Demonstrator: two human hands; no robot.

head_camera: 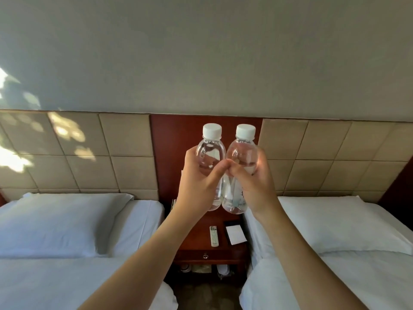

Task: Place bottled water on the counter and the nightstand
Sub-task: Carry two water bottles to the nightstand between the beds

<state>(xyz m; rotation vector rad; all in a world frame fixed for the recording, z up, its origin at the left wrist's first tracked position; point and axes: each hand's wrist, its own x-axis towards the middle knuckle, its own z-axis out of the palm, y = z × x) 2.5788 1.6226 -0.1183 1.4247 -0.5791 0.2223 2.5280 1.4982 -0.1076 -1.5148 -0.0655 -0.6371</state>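
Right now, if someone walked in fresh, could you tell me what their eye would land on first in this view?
Two clear water bottles with white caps, held upright side by side at the centre: the left hand grips the left bottle and the right hand grips the right bottle. Below them stands a dark wooden nightstand bearing a remote and a notepad, between two white beds.

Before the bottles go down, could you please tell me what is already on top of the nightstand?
On the nightstand lie a remote control and a white notepad. The hands and bottles cover its back part, so anything there cannot be seen.
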